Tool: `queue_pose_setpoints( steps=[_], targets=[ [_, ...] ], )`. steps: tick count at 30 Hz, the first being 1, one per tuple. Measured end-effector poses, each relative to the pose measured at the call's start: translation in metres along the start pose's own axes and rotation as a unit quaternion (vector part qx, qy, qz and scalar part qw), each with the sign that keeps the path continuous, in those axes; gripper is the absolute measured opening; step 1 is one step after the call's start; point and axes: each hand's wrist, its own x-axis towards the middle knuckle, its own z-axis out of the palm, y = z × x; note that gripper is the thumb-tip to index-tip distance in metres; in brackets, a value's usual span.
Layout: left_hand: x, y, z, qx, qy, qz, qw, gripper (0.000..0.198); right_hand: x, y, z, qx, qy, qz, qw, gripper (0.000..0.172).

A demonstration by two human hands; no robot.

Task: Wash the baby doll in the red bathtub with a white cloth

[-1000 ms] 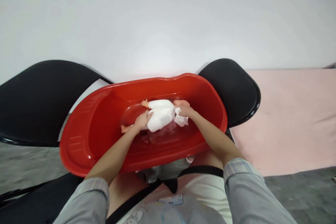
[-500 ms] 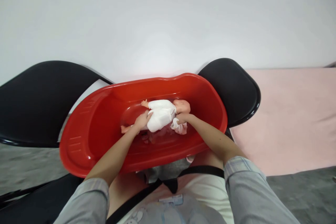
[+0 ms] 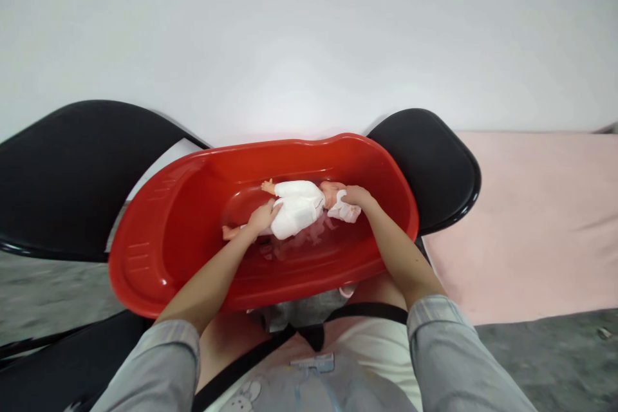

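Observation:
A baby doll (image 3: 297,208) in white clothes lies lengthwise in the red plastic tub (image 3: 159,251), its head to the right. My left hand (image 3: 262,217) grips the doll at its hips and lower body. My right hand (image 3: 356,197) presses a small white and pink cloth (image 3: 348,212) against the doll's head, which is mostly covered. One doll arm sticks up at the far side and a leg points left.
The tub rests across two black chairs, one (image 3: 72,174) at the left and one (image 3: 429,161) at the right. A pink cloth-covered surface (image 3: 535,219) stretches to the right. A white wall stands behind. Grey floor shows at both lower sides.
My right hand has carried the cloth from the near side of the doll's neck up and to the right onto its head. My left hand keeps its hold.

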Motion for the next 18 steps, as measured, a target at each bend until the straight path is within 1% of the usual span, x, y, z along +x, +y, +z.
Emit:
queue_pose_setpoints(
  steps=[2, 3, 5, 7, 9, 10, 12, 14, 16, 18],
  targets=[
    [0.001, -0.001, 0.001, 0.004, -0.001, 0.0, 1.0, 0.055, -0.001, -0.003, -0.002, 0.006, -0.018, 0.047, 0.999, 0.06],
    [0.002, -0.002, 0.002, 0.006, -0.001, 0.0, 1.0, 0.055, -0.002, -0.005, -0.001, 0.01, -0.013, 0.048, 0.999, 0.06],
    [0.003, -0.003, 0.004, 0.007, 0.001, 0.001, 1.0, 0.055, -0.003, -0.009, 0.003, 0.03, 0.003, -0.004, 1.0, 0.054],
    [0.003, -0.004, 0.005, 0.004, 0.004, 0.004, 1.0, 0.054, -0.003, -0.012, 0.01, 0.062, 0.01, -0.085, 0.994, 0.048],
    [0.003, -0.004, 0.005, 0.002, 0.006, 0.004, 1.0, 0.052, 0.0, -0.015, 0.017, 0.061, 0.024, -0.156, 0.985, 0.044],
    [0.003, -0.004, 0.005, 0.003, 0.007, 0.004, 1.0, 0.051, 0.001, -0.017, 0.02, 0.041, 0.035, -0.173, 0.984, 0.041],
    [0.003, -0.003, 0.004, 0.005, 0.006, 0.003, 1.0, 0.051, 0.006, -0.022, 0.027, -0.018, 0.046, -0.181, 0.982, 0.036],
    [0.003, -0.003, 0.004, 0.006, 0.005, 0.003, 1.0, 0.051, 0.01, -0.027, 0.032, -0.057, 0.04, -0.189, 0.98, 0.036],
    [0.003, -0.003, 0.004, 0.004, 0.005, 0.004, 1.0, 0.051, 0.014, -0.03, 0.036, -0.066, 0.028, -0.209, 0.975, 0.04],
    [0.003, -0.004, 0.004, 0.001, 0.005, 0.004, 1.0, 0.052, 0.016, -0.029, 0.039, -0.066, 0.023, -0.224, 0.972, 0.04]
  ],
)
